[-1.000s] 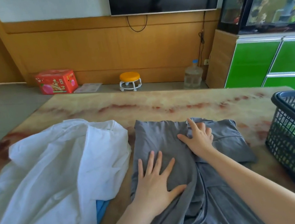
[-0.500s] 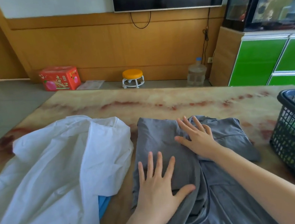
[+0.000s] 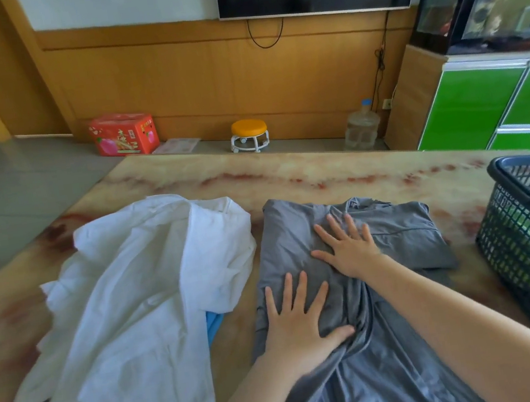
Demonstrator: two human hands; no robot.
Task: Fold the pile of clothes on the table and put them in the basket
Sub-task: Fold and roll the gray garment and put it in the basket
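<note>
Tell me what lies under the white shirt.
A strip of blue cloth pokes out from under the white shirt at its right edge. The shirt covers the rest, so what garment it is cannot be told.

1. My right hand [image 3: 349, 250], a second ago curled on the grey shirt's [image 3: 281, 232] far fold, now lies flat, fingers spread.
2. It has slid slightly nearer, toward my left hand [image 3: 296, 327].

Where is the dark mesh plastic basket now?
Head view: the dark mesh plastic basket stands at the right end of the marble-patterned table, right of the grey fabric garment.
</note>
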